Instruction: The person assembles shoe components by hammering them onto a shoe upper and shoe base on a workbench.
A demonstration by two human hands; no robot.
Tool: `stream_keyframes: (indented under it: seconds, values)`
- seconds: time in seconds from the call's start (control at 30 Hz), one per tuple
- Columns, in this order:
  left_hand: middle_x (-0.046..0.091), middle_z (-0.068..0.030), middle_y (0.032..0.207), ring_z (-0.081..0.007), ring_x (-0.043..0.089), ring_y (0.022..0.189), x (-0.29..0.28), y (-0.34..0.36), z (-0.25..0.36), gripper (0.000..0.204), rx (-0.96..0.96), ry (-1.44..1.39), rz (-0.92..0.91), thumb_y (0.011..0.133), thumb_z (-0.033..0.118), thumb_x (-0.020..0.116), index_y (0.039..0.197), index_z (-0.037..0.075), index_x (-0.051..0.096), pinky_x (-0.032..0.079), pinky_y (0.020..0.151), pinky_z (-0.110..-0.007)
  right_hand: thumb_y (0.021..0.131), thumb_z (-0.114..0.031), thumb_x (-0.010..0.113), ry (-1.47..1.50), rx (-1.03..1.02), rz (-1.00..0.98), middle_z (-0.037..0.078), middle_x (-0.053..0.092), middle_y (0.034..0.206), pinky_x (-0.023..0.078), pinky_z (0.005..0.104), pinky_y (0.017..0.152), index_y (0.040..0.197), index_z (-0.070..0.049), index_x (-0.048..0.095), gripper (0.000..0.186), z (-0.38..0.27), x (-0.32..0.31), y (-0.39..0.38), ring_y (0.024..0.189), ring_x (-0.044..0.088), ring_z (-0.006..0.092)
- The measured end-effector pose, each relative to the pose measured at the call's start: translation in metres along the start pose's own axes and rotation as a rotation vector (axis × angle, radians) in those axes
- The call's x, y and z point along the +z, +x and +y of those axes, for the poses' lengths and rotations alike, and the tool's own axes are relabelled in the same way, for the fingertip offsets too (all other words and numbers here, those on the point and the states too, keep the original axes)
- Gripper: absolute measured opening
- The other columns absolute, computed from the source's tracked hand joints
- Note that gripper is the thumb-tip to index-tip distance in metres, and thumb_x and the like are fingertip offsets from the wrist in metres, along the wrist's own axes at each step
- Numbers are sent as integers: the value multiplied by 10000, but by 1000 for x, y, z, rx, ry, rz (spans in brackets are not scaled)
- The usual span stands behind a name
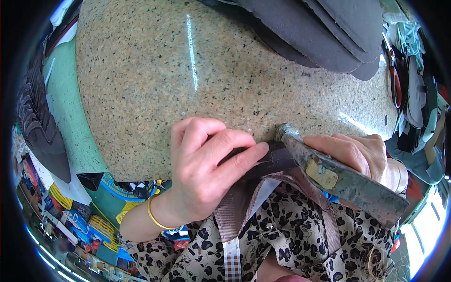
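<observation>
My right hand [352, 152] grips a hammer [361, 192] at the near right edge of the stone slab. Its worn metal head lies slantwise across the view, with the wooden handle end showing in its eye. The rest of the handle is hidden behind the head. Just left of it, the fingers of my left hand [206, 164] are pinched on a dark brown piece of sheet material [282, 158] at the slab's near edge. Most of that piece is covered by my fingers and the hammer. One end of the hammer head is close to the piece; contact cannot be made out.
The speckled stone slab [141, 94] fills the middle. A stack of dark grey cut pieces [324, 33] lies at its far right, with red-and-black-handled scissors [395, 87] beside it. More dark pieces [44, 136] overlap at the left on a green surface [70, 103]. Yellow baskets [101, 228] stand lower left.
</observation>
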State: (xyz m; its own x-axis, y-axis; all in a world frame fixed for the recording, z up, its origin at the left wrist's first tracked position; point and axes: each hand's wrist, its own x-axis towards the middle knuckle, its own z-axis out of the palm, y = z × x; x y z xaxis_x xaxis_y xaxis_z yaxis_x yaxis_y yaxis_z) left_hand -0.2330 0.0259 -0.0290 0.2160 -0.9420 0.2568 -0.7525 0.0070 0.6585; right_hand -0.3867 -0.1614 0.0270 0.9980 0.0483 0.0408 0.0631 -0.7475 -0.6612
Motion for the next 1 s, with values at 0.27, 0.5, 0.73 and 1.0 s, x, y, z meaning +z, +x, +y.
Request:
stream_keyframes:
  seconds: [0.27, 0.5, 0.73, 1.0]
  values:
    - [628, 29, 848, -164, 460, 753, -2, -3, 12, 323, 88, 232, -6, 606, 183, 602, 879, 74, 735, 351, 745, -348, 771, -160, 629, -55, -14, -57, 69, 557, 634, 463, 296, 366, 1100, 74, 529, 416, -4, 1, 8, 496, 609, 172]
    - [626, 31, 844, -159, 460, 744, -2, -6, 12, 293, 150, 343, 1, 621, 181, 628, 873, 76, 734, 355, 733, -342, 789, -174, 625, -51, -41, -100, 61, 538, 616, 447, 293, 353, 1117, 77, 517, 428, -4, 0, 10, 485, 597, 171]
    - [634, 13, 831, -182, 481, 723, -5, -7, 3, 274, 119, 130, 9, 574, 161, 706, 834, 77, 726, 371, 681, -355, 769, -160, 638, -2, -18, -71, 53, 517, 611, 442, 295, 354, 1111, 77, 517, 433, -4, 1, 12, 478, 589, 171]
    - [604, 13, 776, -184, 509, 723, -6, 0, -12, 242, 91, 11, -16, 578, 140, 661, 808, 81, 710, 384, 685, -343, 782, -168, 657, 64, -75, -95, 70, 561, 644, 446, 300, 345, 1051, 81, 543, 384, 0, 4, 16, 487, 603, 163]
